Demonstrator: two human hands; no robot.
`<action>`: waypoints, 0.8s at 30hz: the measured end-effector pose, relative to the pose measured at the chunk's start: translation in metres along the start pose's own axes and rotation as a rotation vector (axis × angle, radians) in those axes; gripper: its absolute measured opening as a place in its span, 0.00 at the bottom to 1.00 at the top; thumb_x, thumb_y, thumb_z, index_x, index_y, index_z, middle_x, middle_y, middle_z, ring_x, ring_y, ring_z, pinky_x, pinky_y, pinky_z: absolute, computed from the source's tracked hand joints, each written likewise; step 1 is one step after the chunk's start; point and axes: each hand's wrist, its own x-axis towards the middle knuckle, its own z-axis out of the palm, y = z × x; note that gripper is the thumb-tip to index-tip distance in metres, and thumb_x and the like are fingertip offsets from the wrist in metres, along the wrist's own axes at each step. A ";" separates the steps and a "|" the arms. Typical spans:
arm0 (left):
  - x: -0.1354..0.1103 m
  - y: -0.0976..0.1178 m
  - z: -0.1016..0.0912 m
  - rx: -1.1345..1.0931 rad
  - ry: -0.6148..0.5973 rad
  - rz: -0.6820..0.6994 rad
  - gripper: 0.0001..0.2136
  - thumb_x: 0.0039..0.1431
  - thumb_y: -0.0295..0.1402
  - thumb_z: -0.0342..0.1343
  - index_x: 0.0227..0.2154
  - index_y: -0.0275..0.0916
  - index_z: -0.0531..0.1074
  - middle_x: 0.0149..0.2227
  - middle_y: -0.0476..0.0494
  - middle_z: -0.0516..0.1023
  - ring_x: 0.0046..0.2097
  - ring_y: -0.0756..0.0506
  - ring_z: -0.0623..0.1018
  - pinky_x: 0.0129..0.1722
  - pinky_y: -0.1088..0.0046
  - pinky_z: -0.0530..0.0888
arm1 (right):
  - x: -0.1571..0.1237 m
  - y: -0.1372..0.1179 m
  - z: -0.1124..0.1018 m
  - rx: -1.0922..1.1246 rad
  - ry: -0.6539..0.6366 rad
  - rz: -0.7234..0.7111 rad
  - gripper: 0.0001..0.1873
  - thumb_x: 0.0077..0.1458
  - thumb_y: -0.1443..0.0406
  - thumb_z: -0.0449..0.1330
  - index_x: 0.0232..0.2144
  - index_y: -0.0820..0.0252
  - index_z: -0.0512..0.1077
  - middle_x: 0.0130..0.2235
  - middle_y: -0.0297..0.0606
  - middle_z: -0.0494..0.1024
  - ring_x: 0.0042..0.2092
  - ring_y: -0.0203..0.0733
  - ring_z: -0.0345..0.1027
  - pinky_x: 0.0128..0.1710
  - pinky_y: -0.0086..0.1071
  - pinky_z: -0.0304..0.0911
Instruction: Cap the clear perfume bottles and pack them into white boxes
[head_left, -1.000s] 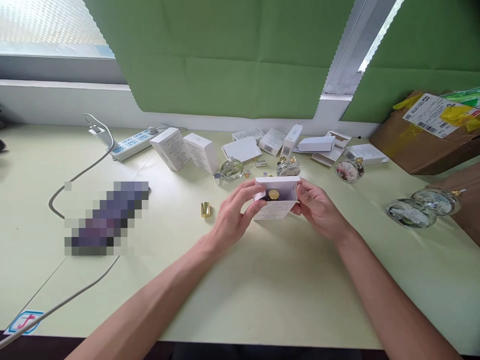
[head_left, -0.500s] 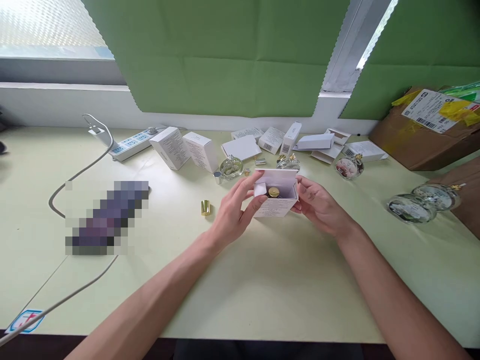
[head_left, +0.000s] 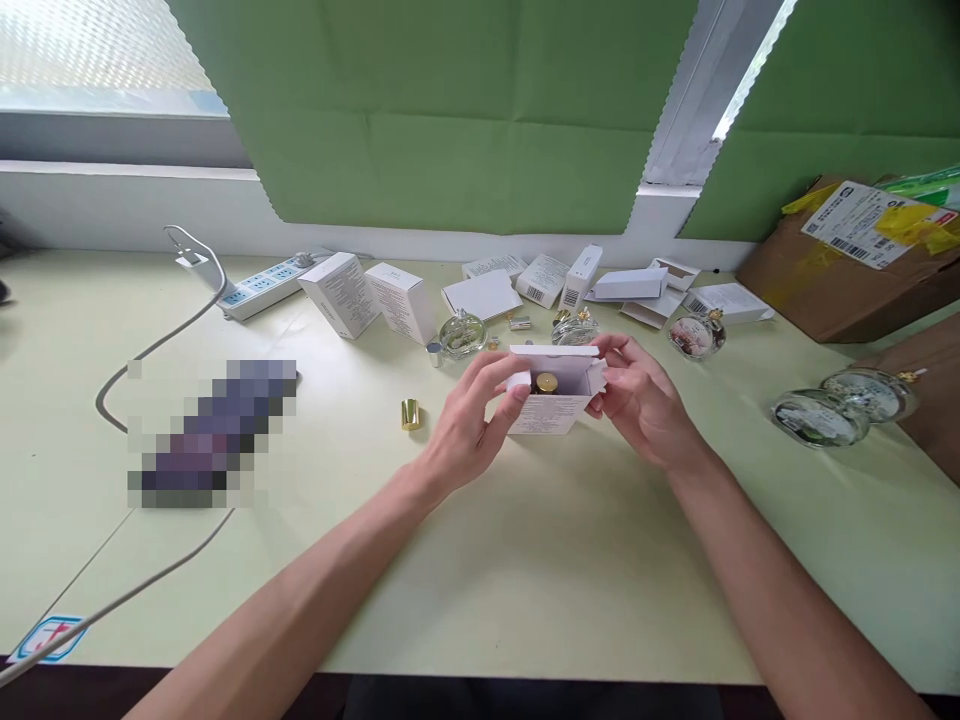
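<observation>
A white printed carton [head_left: 549,415] stands upright on the table with its top flaps open. Inside it shows the round gold cap [head_left: 547,383] of a bottle; the rest of that bottle is hidden by the carton's walls. My left hand [head_left: 472,415] grips the carton's left side, thumb at the front edge by the small left flap. On the other side, my right hand [head_left: 641,395] pinches the small right flap [head_left: 595,376] between thumb and fingers. Left of the carton, a loose gold cap [head_left: 409,414] stands on the table.
Behind lie several white cartons [head_left: 480,297], a glass perfume bottle [head_left: 463,336] and a silver cap [head_left: 435,354]. More perfume bottles [head_left: 821,417] lie at right beside a brown cardboard box [head_left: 847,290]. At left are a power strip [head_left: 266,287], a cable [head_left: 161,340] and a blurred-out object [head_left: 217,435].
My right hand has moved up to the carton's top right edge, and the right flap now tilts outward in its fingers. The back flap leans lower. My left hand stays on the left side.
</observation>
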 end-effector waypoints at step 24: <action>0.000 -0.002 -0.002 -0.063 -0.023 -0.116 0.17 0.68 0.35 0.51 0.58 0.45 0.62 0.53 0.40 0.72 0.48 0.49 0.76 0.43 0.72 0.80 | 0.001 0.005 0.011 -0.226 0.092 -0.286 0.13 0.52 0.63 0.69 0.38 0.50 0.69 0.45 0.32 0.65 0.32 0.30 0.59 0.27 0.25 0.62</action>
